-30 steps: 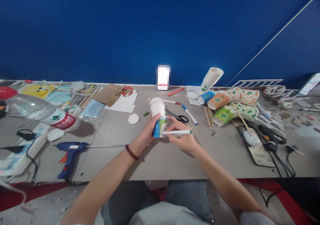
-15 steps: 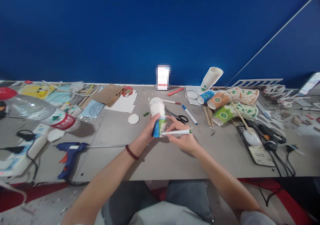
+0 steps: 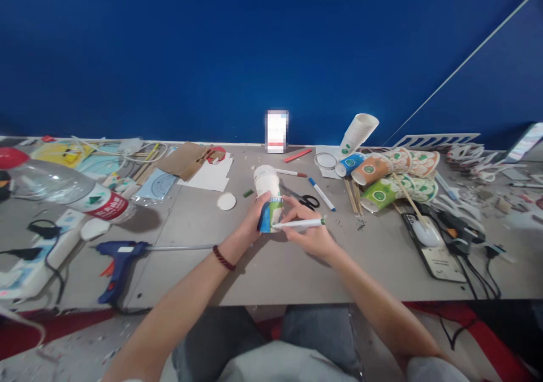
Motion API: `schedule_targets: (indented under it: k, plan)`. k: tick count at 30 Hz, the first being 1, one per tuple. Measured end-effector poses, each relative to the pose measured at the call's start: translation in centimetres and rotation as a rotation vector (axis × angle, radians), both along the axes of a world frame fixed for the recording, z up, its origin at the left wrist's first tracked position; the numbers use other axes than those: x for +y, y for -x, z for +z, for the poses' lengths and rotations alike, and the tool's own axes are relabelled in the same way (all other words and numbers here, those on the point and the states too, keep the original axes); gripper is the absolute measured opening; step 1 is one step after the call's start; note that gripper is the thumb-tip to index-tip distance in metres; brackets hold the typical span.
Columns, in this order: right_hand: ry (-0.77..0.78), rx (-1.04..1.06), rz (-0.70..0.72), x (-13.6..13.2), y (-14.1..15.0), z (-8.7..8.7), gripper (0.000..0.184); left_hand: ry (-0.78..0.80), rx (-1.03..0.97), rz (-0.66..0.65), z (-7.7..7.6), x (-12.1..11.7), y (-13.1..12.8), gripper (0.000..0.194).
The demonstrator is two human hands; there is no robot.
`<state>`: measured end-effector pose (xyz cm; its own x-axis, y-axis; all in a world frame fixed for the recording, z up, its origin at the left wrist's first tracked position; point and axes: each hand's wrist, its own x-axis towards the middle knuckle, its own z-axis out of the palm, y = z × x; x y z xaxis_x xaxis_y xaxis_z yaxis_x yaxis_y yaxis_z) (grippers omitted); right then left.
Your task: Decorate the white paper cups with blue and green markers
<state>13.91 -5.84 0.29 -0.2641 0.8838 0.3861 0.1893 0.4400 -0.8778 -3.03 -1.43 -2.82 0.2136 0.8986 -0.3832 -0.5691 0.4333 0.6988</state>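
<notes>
My left hand (image 3: 253, 217) is wrapped round a paper cup (image 3: 267, 217) coloured blue and green, with a white part (image 3: 266, 179) at its far end. In my right hand (image 3: 311, 237) is a white marker (image 3: 302, 223) with a green end, held like a pen. Its tip meets the green side of the cup near the end closest to me. Some of my right fingers rest by the cup's right side. Black scissors (image 3: 311, 201) lie just beyond my right hand, and a white paper disc (image 3: 226, 201) is left of the cup.
To the left are a blue glue gun (image 3: 121, 263), a plastic bottle (image 3: 85, 192) and a power strip (image 3: 42, 257). Stacked paper cups (image 3: 377, 193), a blue marker (image 3: 322, 194) and a phone (image 3: 441, 263) are on the right. A lit screen (image 3: 276, 132) stands against the blue wall.
The marker's tip has shifted very slightly on the cup, with a small move of my right hand. My left hand keeps its hold on the cup.
</notes>
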Motion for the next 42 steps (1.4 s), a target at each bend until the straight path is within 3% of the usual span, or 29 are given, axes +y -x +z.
schedule_targets:
  k: [6,12,22,28,42]
  plan:
    - [0.064,0.026,-0.082,0.2,0.0,-0.1,0.005,0.003,0.067,-0.004,0.7,-0.3,0.0,0.049]
    - [0.039,0.018,0.007,0.0,-0.1,0.1,0.008,0.010,0.070,0.044,1.4,-0.4,-0.3,0.049]
    - [0.056,-0.008,-0.015,0.1,-0.1,-0.1,0.008,-0.009,0.075,0.040,0.1,0.0,0.0,0.052]
    - [0.032,0.012,0.071,-0.1,-0.2,-0.1,0.012,0.001,0.045,0.052,0.5,0.0,-0.2,0.050]
    - [0.072,0.032,0.075,0.0,-0.3,-0.3,0.011,-0.015,-0.004,0.018,0.2,0.0,-0.2,0.050]
